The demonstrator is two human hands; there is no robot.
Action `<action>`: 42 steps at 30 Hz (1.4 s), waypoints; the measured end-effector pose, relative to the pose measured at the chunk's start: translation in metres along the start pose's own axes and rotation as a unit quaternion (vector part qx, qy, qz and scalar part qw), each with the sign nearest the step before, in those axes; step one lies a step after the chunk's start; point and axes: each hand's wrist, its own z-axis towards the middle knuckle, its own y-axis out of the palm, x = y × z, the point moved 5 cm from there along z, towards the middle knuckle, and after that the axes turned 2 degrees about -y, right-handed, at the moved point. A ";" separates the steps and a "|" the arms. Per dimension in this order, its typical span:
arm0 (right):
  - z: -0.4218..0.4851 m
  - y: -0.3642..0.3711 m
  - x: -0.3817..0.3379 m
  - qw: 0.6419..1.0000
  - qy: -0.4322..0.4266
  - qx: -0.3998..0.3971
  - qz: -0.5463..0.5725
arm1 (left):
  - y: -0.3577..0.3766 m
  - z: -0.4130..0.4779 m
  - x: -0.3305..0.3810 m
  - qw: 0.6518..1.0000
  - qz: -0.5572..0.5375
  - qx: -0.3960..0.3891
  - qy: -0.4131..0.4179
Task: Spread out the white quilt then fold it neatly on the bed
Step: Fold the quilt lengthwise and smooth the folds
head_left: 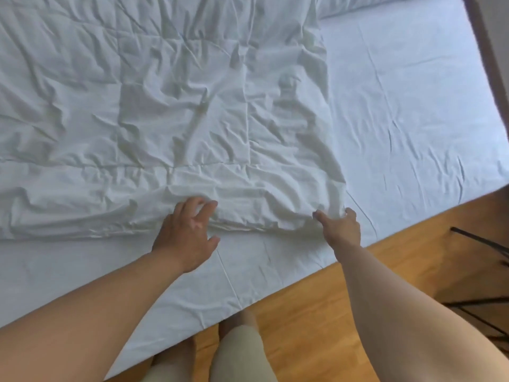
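Note:
The white quilt (165, 111) lies wrinkled and spread flat over the left and middle of the bed (413, 106), its near edge running across the frame. My left hand (187, 232) hovers at that near edge with fingers spread, fingertips touching the fabric, holding nothing. My right hand (341, 227) is closed on the quilt's near right corner, pinching the cloth between thumb and fingers.
A pale blue sheet covers the bed, bare to the right of the quilt and along the near side. A pillow (358, 4) lies at the top. Wooden floor (316, 312) runs along the bed's edge, with a black metal frame (484, 271) at right. My legs stand against the bed.

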 end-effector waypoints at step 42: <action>-0.544 0.140 0.016 0.953 -0.290 -0.048 -0.071 | -0.215 -0.190 -0.204 0.968 -0.214 0.121 -0.056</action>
